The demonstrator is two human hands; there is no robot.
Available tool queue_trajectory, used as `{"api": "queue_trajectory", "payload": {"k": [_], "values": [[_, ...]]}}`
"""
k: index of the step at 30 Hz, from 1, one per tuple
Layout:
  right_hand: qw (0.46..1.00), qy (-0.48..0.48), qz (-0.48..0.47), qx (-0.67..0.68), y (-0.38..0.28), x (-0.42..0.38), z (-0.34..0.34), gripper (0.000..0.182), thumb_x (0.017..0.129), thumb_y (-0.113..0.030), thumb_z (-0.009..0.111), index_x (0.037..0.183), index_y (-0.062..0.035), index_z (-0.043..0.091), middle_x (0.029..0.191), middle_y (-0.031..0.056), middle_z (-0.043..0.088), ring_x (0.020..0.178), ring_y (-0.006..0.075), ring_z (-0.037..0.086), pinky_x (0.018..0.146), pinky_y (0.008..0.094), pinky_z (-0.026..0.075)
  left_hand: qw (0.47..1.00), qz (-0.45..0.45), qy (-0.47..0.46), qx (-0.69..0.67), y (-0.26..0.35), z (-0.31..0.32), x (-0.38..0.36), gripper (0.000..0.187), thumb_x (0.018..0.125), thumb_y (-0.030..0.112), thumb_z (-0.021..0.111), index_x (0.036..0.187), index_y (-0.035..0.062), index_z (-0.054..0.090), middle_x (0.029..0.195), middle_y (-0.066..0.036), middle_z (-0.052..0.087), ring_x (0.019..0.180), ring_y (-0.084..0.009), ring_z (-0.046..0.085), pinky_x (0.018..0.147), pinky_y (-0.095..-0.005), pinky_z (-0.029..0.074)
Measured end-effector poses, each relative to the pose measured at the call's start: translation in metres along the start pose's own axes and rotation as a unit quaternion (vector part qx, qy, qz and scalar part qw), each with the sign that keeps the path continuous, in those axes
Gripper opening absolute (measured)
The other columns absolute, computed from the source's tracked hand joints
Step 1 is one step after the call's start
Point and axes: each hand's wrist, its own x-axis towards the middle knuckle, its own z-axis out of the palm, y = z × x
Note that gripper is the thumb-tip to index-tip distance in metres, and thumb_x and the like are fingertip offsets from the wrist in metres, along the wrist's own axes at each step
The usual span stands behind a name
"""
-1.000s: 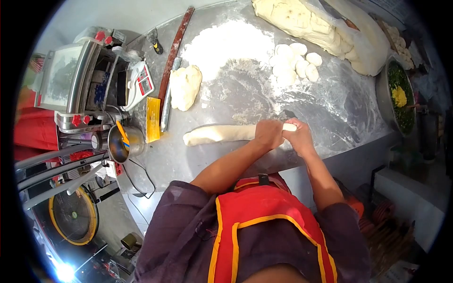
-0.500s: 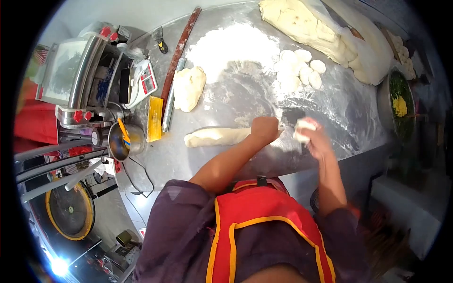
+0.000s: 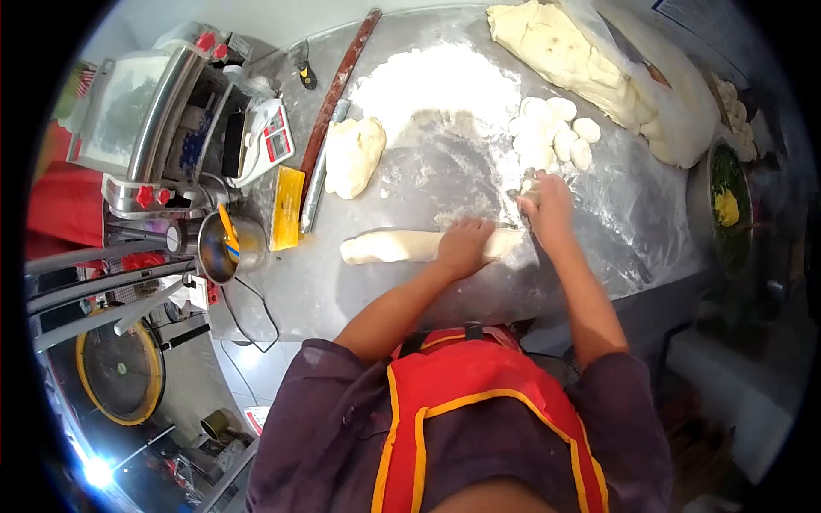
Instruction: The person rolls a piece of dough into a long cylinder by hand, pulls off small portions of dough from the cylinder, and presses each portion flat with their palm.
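Note:
A long dough roll lies along the near side of the floured steel table. My left hand is laid across it near its right end, fingers curled over the top. Just beyond that end, my right hand is closed on a small piece of dough close to the tabletop; its fingers partly cover the piece. Several small dough pieces lie in a floury cluster past my right hand. A larger dough lump rests at the left.
Loose flour covers the far middle of the table. A red-brown rod, a metal tube, a yellow scraper and a scale stand left. A big dough mass and a bowl of greens are right.
My left hand has moved left from the roll's end onto its top, and its fist has loosened. The right hand has moved up and left with the dough piece, towards the cluster.

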Motion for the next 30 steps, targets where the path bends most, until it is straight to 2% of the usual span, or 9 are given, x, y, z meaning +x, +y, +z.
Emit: {"api": "queue_trajectory", "payload": {"k": [2, 4, 7, 8, 14, 20, 23, 26, 30], "values": [[0.949, -0.142, 0.175, 0.22, -0.012, -0.01, -0.016, 0.054, 0.08, -0.026, 0.075, 0.124, -0.0025, 0.055, 0.108, 0.0152, 0.059, 0.087, 0.0257, 0.061, 0.076, 0.0367, 0.05, 0.997, 0.002, -0.017, -0.081, -0.002, -0.007, 0.0, 0.055, 0.072, 0.035, 0.078, 0.115, 0.0099, 0.056, 0.106, -0.014, 0.062, 0.104, -0.0336, 0.057, 0.087, -0.0427, 0.045], [0.833, -0.247, 0.336, 0.363, -0.046, -0.016, -0.047, 0.052, 0.079, -0.016, 0.076, 0.125, -0.0005, 0.056, 0.112, 0.0095, 0.061, 0.092, 0.0146, 0.059, 0.081, 0.0296, 0.049, 0.99, -0.002, -0.042, -0.135, 0.0, -0.014, -0.002, 0.056, 0.072, 0.034, 0.077, 0.119, 0.0109, 0.056, 0.106, -0.015, 0.064, 0.102, -0.0346, 0.059, 0.087, -0.0428, 0.046], [0.693, -0.301, 0.361, 0.547, -0.038, -0.047, -0.02, 0.048, 0.078, -0.01, 0.076, 0.121, 0.0009, 0.059, 0.104, 0.0062, 0.064, 0.094, 0.0138, 0.06, 0.082, 0.0282, 0.049, 0.987, -0.008, -0.061, -0.146, 0.002, -0.018, 0.001, 0.058, 0.071, 0.037, 0.077, 0.119, 0.0112, 0.057, 0.105, -0.015, 0.064, 0.1, -0.0354, 0.06, 0.085, -0.043, 0.047], [0.699, -0.283, 0.373, 0.541, -0.037, -0.054, -0.013, 0.042, 0.077, -0.007, 0.076, 0.116, 0.0005, 0.062, 0.097, 0.0049, 0.066, 0.089, 0.0132, 0.062, 0.081, 0.0277, 0.05, 0.99, -0.004, -0.056, -0.133, 0.003, -0.016, 0.0, 0.057, 0.071, 0.038, 0.077, 0.117, 0.0105, 0.057, 0.104, -0.016, 0.065, 0.098, -0.0357, 0.061, 0.084, -0.043, 0.048], [0.738, -0.227, 0.379, 0.511, -0.047, -0.071, -0.01, 0.045, 0.075, -0.007, 0.078, 0.116, 0.001, 0.06, 0.096, 0.0071, 0.066, 0.083, 0.0129, 0.063, 0.076, 0.0271, 0.051, 0.998, 0.004, -0.009, -0.06, 0.012, -0.001, -0.002, 0.048, 0.07, 0.041, 0.076, 0.099, 0.0073, 0.058, 0.091, -0.015, 0.065, 0.087, -0.0359, 0.062, 0.075, -0.0452, 0.048], [0.712, -0.253, 0.378, 0.535, -0.048, -0.064, -0.019, 0.047, 0.075, -0.007, 0.077, 0.118, 0.0016, 0.058, 0.096, 0.0074, 0.067, 0.083, 0.0131, 0.063, 0.073, 0.0263, 0.052, 0.997, 0.035, 0.018, -0.072, 0.01, 0.001, -0.004, 0.042, 0.072, 0.038, 0.072, 0.096, 0.0065, 0.059, 0.088, -0.016, 0.064, 0.085, -0.0359, 0.062, 0.074, -0.0457, 0.048], [0.705, -0.258, 0.386, 0.536, -0.053, -0.065, -0.023, 0.039, 0.076, -0.006, 0.075, 0.113, -0.0019, 0.063, 0.096, 0.004, 0.066, 0.083, 0.0107, 0.061, 0.074, 0.025, 0.049, 0.998, 0.03, 0.005, -0.059, 0.016, -0.006, -0.004, 0.04, 0.072, 0.036, 0.07, 0.095, 0.0059, 0.059, 0.089, -0.016, 0.064, 0.086, -0.0359, 0.062, 0.074, -0.0457, 0.047], [0.786, -0.222, 0.352, 0.457, -0.061, -0.065, -0.023, 0.033, 0.075, -0.006, 0.075, 0.107, -0.0015, 0.064, 0.091, 0.0036, 0.066, 0.079, 0.0099, 0.06, 0.07, 0.0239, 0.048, 0.999, 0.015, -0.001, -0.039, 0.018, -0.005, -0.003, 0.036, 0.072, 0.033, 0.068, 0.093, 0.0052, 0.061, 0.088, -0.017, 0.065, 0.086, -0.0361, 0.063, 0.075, -0.0455, 0.048], [0.817, -0.176, 0.355, 0.419, -0.059, -0.072, -0.011, 0.024, 0.073, -0.007, 0.067, 0.095, 0.0013, 0.066, 0.08, 0.0048, 0.065, 0.07, 0.0115, 0.059, 0.064, 0.0263, 0.049, 0.999, -0.018, -0.022, -0.02, 0.029, -0.01, 0.001, 0.02, 0.066, 0.02, 0.069, 0.081, 0.0061, 0.067, 0.082, -0.017, 0.067, 0.083, -0.0351, 0.065, 0.073, -0.0437, 0.05]]}}
